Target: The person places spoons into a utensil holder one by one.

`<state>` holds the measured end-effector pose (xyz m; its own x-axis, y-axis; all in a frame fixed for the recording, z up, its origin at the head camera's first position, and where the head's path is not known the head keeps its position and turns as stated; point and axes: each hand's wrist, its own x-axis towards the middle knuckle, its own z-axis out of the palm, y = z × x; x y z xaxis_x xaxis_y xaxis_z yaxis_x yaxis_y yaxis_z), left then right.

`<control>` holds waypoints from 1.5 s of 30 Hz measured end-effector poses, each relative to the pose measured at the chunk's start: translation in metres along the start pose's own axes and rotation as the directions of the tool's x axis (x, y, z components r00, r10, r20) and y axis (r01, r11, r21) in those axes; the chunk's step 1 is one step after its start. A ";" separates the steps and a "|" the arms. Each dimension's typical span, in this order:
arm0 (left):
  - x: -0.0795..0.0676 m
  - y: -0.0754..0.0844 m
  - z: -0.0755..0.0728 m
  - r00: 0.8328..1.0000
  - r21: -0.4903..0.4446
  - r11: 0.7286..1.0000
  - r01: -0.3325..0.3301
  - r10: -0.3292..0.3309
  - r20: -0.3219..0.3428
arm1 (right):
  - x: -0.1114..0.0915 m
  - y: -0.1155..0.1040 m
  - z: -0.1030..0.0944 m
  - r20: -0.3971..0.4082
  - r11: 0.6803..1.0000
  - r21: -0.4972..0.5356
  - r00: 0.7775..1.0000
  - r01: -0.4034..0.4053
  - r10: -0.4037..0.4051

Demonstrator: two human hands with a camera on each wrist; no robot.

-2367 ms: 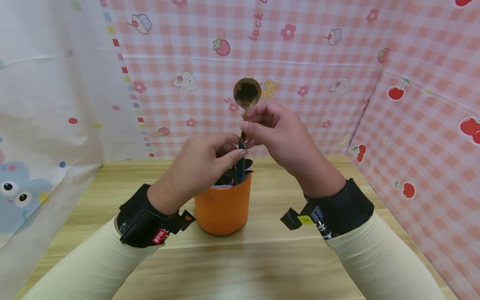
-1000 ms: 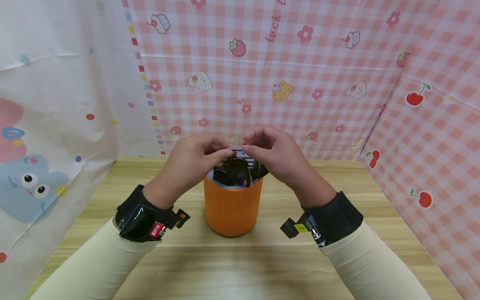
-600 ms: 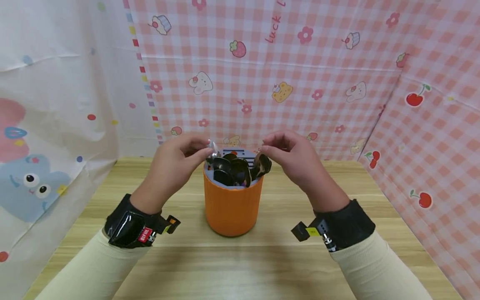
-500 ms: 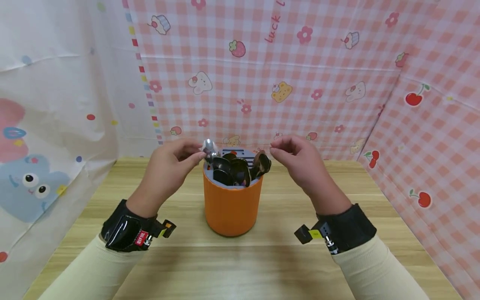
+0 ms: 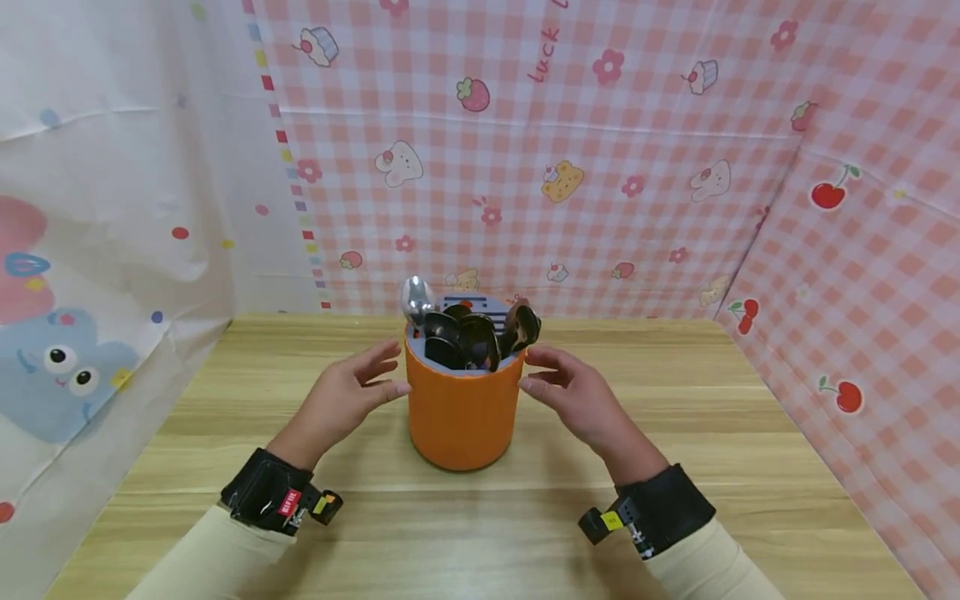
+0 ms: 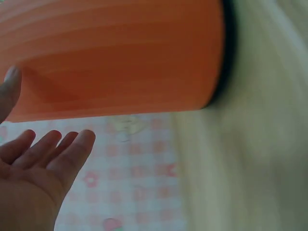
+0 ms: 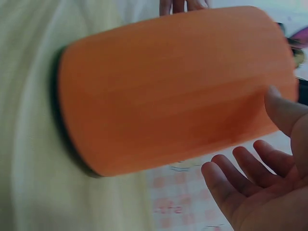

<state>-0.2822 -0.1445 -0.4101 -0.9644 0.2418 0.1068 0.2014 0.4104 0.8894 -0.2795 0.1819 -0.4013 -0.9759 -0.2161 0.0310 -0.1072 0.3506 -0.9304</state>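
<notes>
An orange cylindrical utensil holder (image 5: 462, 421) stands upright on the wooden table. Several dark spoons (image 5: 444, 331) and a shiny silver spoon (image 5: 417, 300) poke out of its top, heads up. My left hand (image 5: 341, 402) is beside the holder's left side, thumb and fingers spread apart. On the other side my right hand (image 5: 577, 396) mirrors it, fingers loosely bent near the upper wall. Both wrist views show open palms facing the orange wall, with nothing in the fingers. Whether any fingertip touches the holder I cannot tell.
The light wooden tabletop (image 5: 480, 542) reaches to a pink checked cloth backdrop (image 5: 525, 208) behind. Another checked cloth (image 5: 877, 275) hangs on the right, and a white patterned cloth (image 5: 135, 183) on the left.
Earlier both hands held a spoon above the holder, which is no longer raised. Since then the hands have parted and come down to either side of the holder.
</notes>
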 end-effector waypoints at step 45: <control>0.091 0.017 0.179 0.989 -0.032 0.996 -0.088 0.092 0.120 | -0.046 0.076 -0.083 -0.240 0.965 -0.142 0.953 -0.220 0.182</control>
<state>-0.3356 0.0417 -0.4653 -0.9143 0.3823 0.1337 0.2805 0.3595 0.8900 -0.2590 0.2938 -0.4427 -0.9957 0.0767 -0.0522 0.0844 0.5157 -0.8526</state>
